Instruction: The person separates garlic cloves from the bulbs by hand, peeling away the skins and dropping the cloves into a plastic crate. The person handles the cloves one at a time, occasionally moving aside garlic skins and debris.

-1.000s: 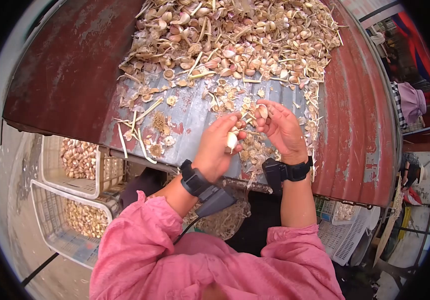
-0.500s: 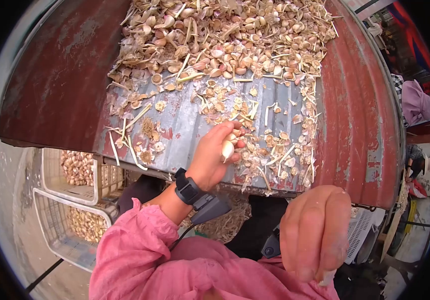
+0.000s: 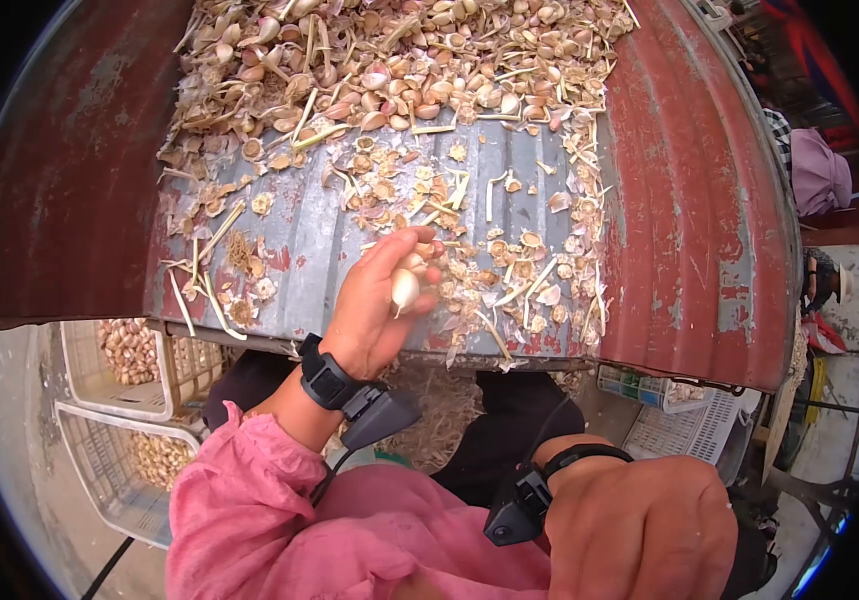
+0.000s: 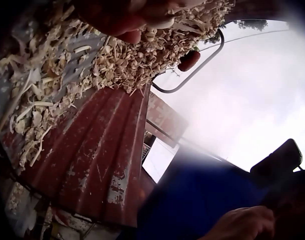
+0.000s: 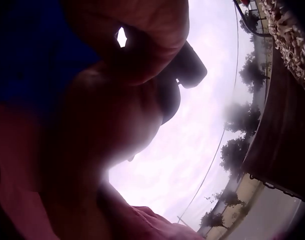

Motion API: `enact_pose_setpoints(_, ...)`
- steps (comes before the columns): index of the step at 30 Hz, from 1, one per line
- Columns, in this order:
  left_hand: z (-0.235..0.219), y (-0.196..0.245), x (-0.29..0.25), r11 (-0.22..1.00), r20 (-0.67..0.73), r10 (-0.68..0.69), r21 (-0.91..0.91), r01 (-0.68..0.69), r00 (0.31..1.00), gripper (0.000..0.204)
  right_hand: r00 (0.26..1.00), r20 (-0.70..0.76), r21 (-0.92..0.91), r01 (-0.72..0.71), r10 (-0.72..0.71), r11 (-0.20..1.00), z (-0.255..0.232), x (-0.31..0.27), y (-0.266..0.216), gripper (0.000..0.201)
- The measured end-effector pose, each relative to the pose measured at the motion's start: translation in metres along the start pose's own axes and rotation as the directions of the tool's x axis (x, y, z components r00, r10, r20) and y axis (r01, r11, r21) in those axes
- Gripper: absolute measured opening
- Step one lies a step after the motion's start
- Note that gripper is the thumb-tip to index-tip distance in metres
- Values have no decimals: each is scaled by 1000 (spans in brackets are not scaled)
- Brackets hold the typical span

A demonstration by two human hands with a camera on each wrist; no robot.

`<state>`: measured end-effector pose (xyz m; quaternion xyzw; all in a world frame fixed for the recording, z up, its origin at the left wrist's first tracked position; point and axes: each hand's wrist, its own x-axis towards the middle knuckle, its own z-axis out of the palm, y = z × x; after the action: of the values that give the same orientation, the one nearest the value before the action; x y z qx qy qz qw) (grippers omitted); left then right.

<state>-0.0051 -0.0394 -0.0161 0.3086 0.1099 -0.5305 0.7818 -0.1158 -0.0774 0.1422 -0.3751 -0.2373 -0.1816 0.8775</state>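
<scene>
In the head view my left hand (image 3: 368, 305) is over the near edge of the metal sheet, palm turned inward. Its curled fingers hold several garlic cloves; a pale, plump clove (image 3: 406, 290) shows most clearly. My right hand (image 3: 640, 530) is raised close to the head camera, away from the garlic, with its knuckles toward the view. Its fingertips are hidden there. From the right wrist, bent fingers (image 5: 137, 35) appear dark beside a face, and I cannot tell whether they hold anything. Loose skins and stem bits (image 3: 520, 285) lie just right of my left hand.
A large heap of garlic cloves and husks (image 3: 400, 60) covers the far part of the sheet. Red, peeling metal panels (image 3: 690, 220) slope at both sides. Two white plastic crates (image 3: 115, 400) with cloves stand on the ground at left. Another slatted crate (image 3: 685, 440) is at lower right.
My right hand has left the left hand's side, where it pinched a clove, and come back toward the head. My left hand keeps its cloves; the view has shifted.
</scene>
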Motion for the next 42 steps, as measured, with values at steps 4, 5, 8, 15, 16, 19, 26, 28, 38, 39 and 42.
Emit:
enact_pose_setpoints(4, -2, 0, 0, 1000, 18, -6, -12, 6, 1000, 18, 830, -22, -65, 555, -557, 829, 3, -6, 9, 9)
enact_pose_setpoints(5, -1, 1, 0, 1000, 7, -2, -11, 2, 1000, 18, 981, -27, -73, 189, -191, 979, 2, -15, -10, 9)
enact_pose_setpoints(8, 0, 0, 0, 1000, 6, -8, -3, 8, 1000, 18, 990, 136, -101, -26, 40, 995, -10, 3, -30, 8)
enact_pose_setpoints(15, -2, 3, -2, 1000, 53, -21, 18, 20, 998, 23, 993, 111, -693, 98, -28, 714, -36, -3, -18, 16)
enact_pose_setpoints(16, -1, 4, -2, 999, 95, -45, -16, 47, 994, 28, 996, 67, -817, 24, 53, 576, -40, -1, -17, 18)
enact_pose_setpoints(19, 6, 6, -3, 994, 118, -46, -90, 56, 992, 35, 983, -132, -990, -123, 127, -75, -83, 1, 26, 16)
enact_pose_setpoints(26, -7, 13, 1, 967, 27, -50, -247, 55, 998, 23, 816, -539, -741, -578, -210, -342, -272, 57, -1, 21)
enact_pose_setpoints(28, -4, 17, 0, 973, 3, -42, -228, 41, 999, 23, 729, -640, -562, -660, -242, -499, -312, 72, -2, 23)
enact_pose_setpoints(38, 0, 13, -1, 988, 21, -38, -150, 40, 999, 30, 724, -689, -675, -661, 42, 328, -225, 11, 30, 26)
enact_pose_setpoints(39, 1, 13, -2, 988, 11, -39, -146, 40, 999, 30, 764, -646, -677, -571, -2, 464, -197, 8, 37, 22)
enact_pose_setpoints(42, 8, 9, -7, 999, 82, 31, -39, -28, 996, 31, 760, -647, -698, -562, -55, 444, -152, -4, 55, 19)
